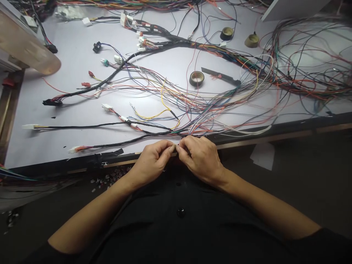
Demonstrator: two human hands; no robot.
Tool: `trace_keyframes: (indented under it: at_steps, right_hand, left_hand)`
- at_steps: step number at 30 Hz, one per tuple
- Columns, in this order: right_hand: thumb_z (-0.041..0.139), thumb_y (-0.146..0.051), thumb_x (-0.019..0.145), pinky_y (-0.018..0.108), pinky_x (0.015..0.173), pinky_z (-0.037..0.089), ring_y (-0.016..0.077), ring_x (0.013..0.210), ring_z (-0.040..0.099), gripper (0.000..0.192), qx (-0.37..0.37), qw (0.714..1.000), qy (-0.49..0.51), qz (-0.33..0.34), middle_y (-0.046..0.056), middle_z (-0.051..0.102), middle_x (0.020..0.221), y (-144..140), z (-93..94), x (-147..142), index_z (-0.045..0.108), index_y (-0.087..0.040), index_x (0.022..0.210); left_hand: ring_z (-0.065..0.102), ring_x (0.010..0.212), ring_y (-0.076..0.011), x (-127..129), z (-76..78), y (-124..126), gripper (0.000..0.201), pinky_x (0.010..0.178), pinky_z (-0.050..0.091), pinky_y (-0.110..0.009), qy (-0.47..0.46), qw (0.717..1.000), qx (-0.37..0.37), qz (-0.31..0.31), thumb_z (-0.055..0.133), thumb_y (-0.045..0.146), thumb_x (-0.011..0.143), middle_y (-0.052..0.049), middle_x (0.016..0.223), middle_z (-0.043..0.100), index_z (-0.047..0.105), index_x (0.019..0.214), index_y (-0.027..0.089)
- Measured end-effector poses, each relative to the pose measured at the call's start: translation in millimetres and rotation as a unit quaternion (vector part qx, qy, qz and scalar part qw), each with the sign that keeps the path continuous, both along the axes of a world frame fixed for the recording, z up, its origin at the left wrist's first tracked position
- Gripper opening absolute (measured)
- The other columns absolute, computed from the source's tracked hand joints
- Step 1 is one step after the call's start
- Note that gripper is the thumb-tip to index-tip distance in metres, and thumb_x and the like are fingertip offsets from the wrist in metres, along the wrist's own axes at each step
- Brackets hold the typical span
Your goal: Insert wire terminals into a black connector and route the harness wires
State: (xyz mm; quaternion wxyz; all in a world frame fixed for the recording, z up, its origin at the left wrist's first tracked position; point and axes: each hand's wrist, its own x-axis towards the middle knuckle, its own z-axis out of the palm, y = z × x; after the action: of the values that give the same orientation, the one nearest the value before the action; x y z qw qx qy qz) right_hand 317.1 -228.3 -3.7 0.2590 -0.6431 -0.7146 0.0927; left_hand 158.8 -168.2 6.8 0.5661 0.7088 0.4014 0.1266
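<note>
My left hand [154, 158] and my right hand [200, 157] meet at the front edge of the table, thumbs and forefingers pinched together. Whatever lies between the fingertips is too small and hidden to name. Just beyond them runs a black-taped wire branch [129, 140] that ends at the left in a white connector [73, 150]. A second taped branch [110, 126] lies behind it, with a long white connector [29, 127] at its tip. Both branches join a loose bundle of coloured wires [203, 116] past my right hand.
A thick taped harness [176, 41] crosses the back. Tape rolls [197, 78] [227, 33] [252, 40] and a dark-handled blade [221, 76] lie mid-table. Tangled wires [291, 62] fill the right. A translucent tube-like object [30, 46] juts in at upper left. Scraps [110, 179] lie below the edge.
</note>
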Motion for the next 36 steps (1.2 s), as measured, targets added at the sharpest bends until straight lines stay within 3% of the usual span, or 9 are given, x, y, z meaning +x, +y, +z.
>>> trace_keyframes:
  at_steps: [4, 8, 13, 17, 23, 27, 34, 36]
  right_hand:
    - [0.046, -0.029, 0.095, 0.026, 0.058, 0.031, 0.0103, 0.057, 0.053, 0.024, -0.022, 0.998, 0.05, -0.009, -0.001, 0.062, 0.069, -9.1, 0.2, -5.2, 0.057, -0.018, 0.076]
    - [0.043, -0.031, 0.097, 0.023, 0.06, 0.035, 0.0103, 0.064, 0.059, 0.027, -0.029, 0.996, 0.084, -0.009, 0.001, 0.067, 0.076, -14.7, -3.5, -2.5, 0.061, -0.018, 0.083]
    - [0.049, -0.049, 0.092, 0.022, 0.057, 0.035, 0.0119, 0.061, 0.062, 0.034, -0.112, 0.98, 0.152, -0.065, 0.001, 0.069, 0.075, -12.4, 0.3, 3.8, 0.061, -0.018, 0.094]
    - [0.048, -0.057, 0.089, 0.023, 0.054, 0.029, 0.0117, 0.055, 0.056, 0.04, -0.17, 0.977, 0.122, -0.041, 0.0, 0.064, 0.064, -4.8, 6.0, -1.0, 0.062, -0.02, 0.082]
    - [0.041, -0.04, 0.094, 0.023, 0.053, 0.024, 0.0073, 0.05, 0.038, 0.04, -0.235, 0.956, 0.174, 0.02, -0.003, 0.045, 0.053, 4.7, 8.8, 4.4, 0.052, -0.018, 0.062]
    - [0.043, -0.036, 0.093, 0.021, 0.052, 0.024, 0.0063, 0.051, 0.035, 0.038, -0.276, 0.921, 0.261, 0.085, -0.005, 0.039, 0.053, 9.0, 12.4, 19.4, 0.049, -0.017, 0.061]
    - [0.05, -0.041, 0.09, 0.02, 0.048, 0.024, 0.0053, 0.051, 0.03, 0.04, -0.388, 0.802, 0.407, 0.202, -0.006, 0.036, 0.055, 17.1, 12.9, 40.9, 0.047, -0.015, 0.061]
    - [0.049, -0.043, 0.091, 0.02, 0.046, 0.023, 0.0049, 0.049, 0.03, 0.042, -0.396, 0.782, 0.433, 0.209, -0.006, 0.036, 0.054, 20.9, 12.5, 53.6, 0.047, -0.015, 0.059]
  left_hand:
    - [0.053, 0.069, -0.0115, 0.9, -1.5, -4.1, 0.02, 0.066, 0.04, -0.022, 0.016, 0.998, 0.048, 0.024, 0.048, 0.028, 0.091, 0.0, 0.076, 0.061, 0.061, 0.084, 0.015]
    - [0.049, 0.064, -0.0096, -2.2, -1.5, -4.6, 0.022, 0.062, 0.039, -0.02, 0.002, 0.999, 0.014, 0.035, 0.047, 0.031, 0.092, 0.003, 0.069, 0.056, 0.061, 0.085, 0.016]
    - [0.046, 0.063, -0.0093, -5.6, -0.1, -4.8, 0.024, 0.061, 0.038, -0.021, 0.007, 1.0, -0.006, 0.022, 0.045, 0.033, 0.094, 0.003, 0.067, 0.051, 0.058, 0.083, 0.016]
    - [0.051, 0.07, -0.0108, -7.1, 3.9, -4.8, 0.021, 0.066, 0.039, -0.022, 0.015, 1.0, 0.009, -0.015, 0.041, 0.028, 0.094, 0.001, 0.077, 0.057, 0.058, 0.093, 0.016]
    - [0.045, 0.061, -0.0093, -9.2, 10.5, -0.1, 0.026, 0.06, 0.035, -0.022, 0.055, 0.994, 0.012, -0.093, 0.038, 0.028, 0.095, 0.003, 0.067, 0.05, 0.05, 0.075, 0.017]
    - [0.041, 0.059, -0.0091, -10.8, 10.5, 4.4, 0.027, 0.057, 0.033, -0.022, 0.045, 0.992, -0.023, -0.117, 0.039, 0.032, 0.095, 0.004, 0.064, 0.045, 0.053, 0.078, 0.016]
    - [0.042, 0.061, -0.0085, -10.0, 18.6, 10.8, 0.027, 0.058, 0.034, -0.02, 0.015, 0.984, -0.08, -0.16, 0.041, 0.032, 0.095, 0.003, 0.068, 0.05, 0.061, 0.088, 0.017]
    - [0.042, 0.061, -0.0088, -11.4, 17.8, 13.4, 0.027, 0.058, 0.034, -0.02, 0.018, 0.983, -0.099, -0.153, 0.041, 0.033, 0.095, 0.002, 0.069, 0.05, 0.062, 0.089, 0.017]
